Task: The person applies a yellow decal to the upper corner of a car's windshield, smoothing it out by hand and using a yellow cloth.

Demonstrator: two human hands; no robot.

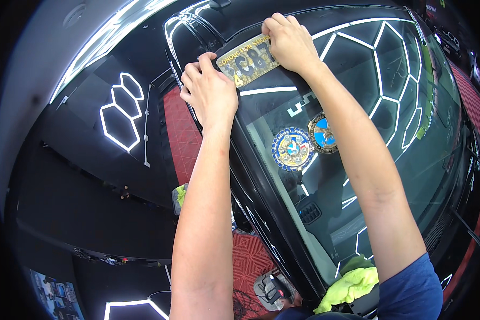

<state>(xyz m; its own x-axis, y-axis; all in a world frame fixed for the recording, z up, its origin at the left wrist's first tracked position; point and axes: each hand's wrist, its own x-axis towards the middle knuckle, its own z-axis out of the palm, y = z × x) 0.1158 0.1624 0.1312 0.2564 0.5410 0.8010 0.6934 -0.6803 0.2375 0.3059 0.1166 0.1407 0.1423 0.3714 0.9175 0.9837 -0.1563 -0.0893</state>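
Note:
Both my arms reach out over the windshield (357, 165) of a black vehicle. Near the glass's upper left corner lies a rectangular gold-and-yellow sticker (246, 68) with large dark characters, slightly tilted. My left hand (210, 93) has its bent fingers on the sticker's left end. The opposite end is pinched under the curled fingers of my right hand (292, 44), which cover its corner. Whether the sticker touches the glass all along, I cannot tell. Lower on the glass are a round blue-and-gold emblem (293, 149) and a second round emblem (323, 133), partly behind my right forearm.
A bright yellow-green cloth (349, 290) lies at the windshield's lower edge. Beside the vehicle is red tiled floor (248, 256), with a grey cap-like item (269, 290) and dark cables. A wiper (468, 228) rests at the right. Hexagonal lights (120, 126) glow along the dark wall.

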